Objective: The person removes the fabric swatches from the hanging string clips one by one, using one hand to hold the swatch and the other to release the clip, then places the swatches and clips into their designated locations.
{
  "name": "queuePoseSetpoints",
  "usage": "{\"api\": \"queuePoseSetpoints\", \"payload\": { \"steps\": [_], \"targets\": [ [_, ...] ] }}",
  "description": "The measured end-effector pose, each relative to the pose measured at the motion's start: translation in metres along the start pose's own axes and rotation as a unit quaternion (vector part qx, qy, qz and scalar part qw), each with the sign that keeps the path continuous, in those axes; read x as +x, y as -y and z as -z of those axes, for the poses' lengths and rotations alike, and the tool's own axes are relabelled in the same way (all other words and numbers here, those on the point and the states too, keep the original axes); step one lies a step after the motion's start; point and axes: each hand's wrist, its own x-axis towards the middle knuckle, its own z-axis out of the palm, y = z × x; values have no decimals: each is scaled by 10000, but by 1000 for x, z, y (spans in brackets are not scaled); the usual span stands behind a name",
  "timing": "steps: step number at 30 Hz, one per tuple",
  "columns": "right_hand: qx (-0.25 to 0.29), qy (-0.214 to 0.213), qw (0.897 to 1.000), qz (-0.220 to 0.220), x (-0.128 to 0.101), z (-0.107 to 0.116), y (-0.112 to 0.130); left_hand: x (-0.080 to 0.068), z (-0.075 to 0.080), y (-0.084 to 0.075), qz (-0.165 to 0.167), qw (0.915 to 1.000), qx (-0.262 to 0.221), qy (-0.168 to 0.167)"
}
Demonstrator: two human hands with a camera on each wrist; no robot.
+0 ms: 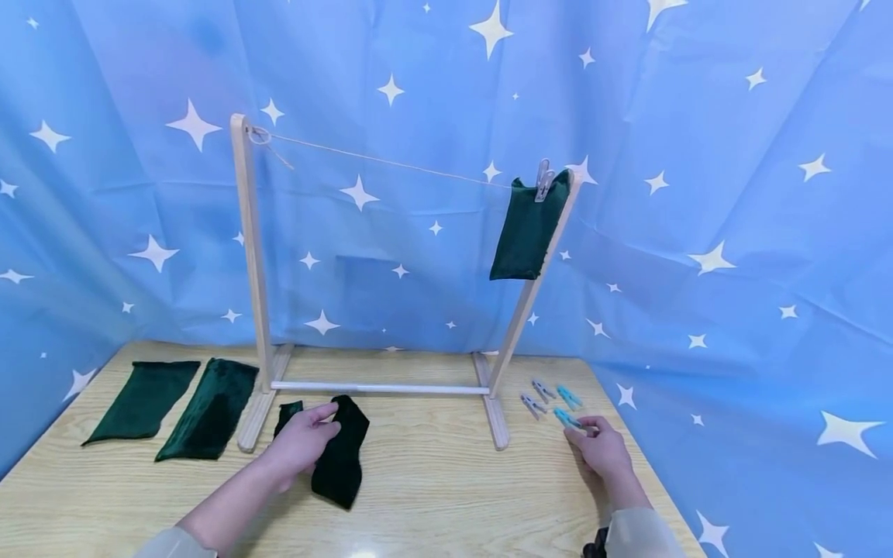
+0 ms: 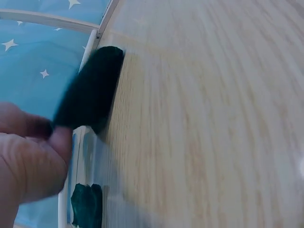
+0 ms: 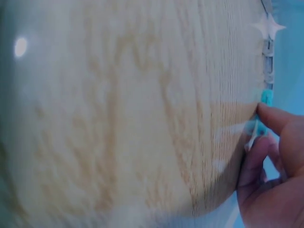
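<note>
My left hand [image 1: 301, 443] pinches a dark green velvet cloth [image 1: 342, 457] by its upper edge; its lower part hangs in front of the rack. In the left wrist view the same green cloth [image 2: 95, 85] stretches out from thumb and fingertips over the table. At the right, the thumb and fingers of my right hand [image 1: 601, 448] pinch the end of a teal clothespin [image 1: 567, 419], low over the tabletop. The right wrist view has this teal clothespin [image 3: 261, 126] between the fingertips, partly covered by them. Beside it lie another teal clothespin [image 1: 569, 397] and two greyish clothespins [image 1: 533, 405].
Behind the hands stands a wooden rack [image 1: 253, 256] with a string [image 1: 384, 160] across its top. A green cloth [image 1: 526, 229] hangs at its right post under a grey clothespin [image 1: 544, 184]. Two more green cloths [image 1: 146, 399] lie flat at the table's left.
</note>
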Motion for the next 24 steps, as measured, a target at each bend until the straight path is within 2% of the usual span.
{"api": "queuePoseSetpoints", "payload": {
  "steps": [4, 7, 9, 14, 17, 21, 24],
  "targets": [
    [-5, -14, 10000, -17, -1, 0, 0, -1, 0, 1, -38, 9980, 607, -186],
    [-28, -48, 10000, -23, -1, 0, 1, -2, 1, 0, -194, 9924, 1194, -225],
    [-38, -54, 10000, -26, 0, 0, 1, -3, 1, -1, -236, 9896, 1407, -210],
    [-13, -65, 10000, -41, 1, 0, -2, -4, 1, -3, -280, 9916, 1264, 15],
    [3, -68, 10000, -34, 1, 0, -4, -2, 2, -3, -414, 9909, 1284, -15],
    [-16, -48, 10000, -29, 2, -1, -5, 0, 2, -4, -324, 9917, 1237, -95],
    [-37, -34, 10000, -23, 1, -1, -4, -2, 2, -6, -157, 9933, 1143, 48]
  ]
}}
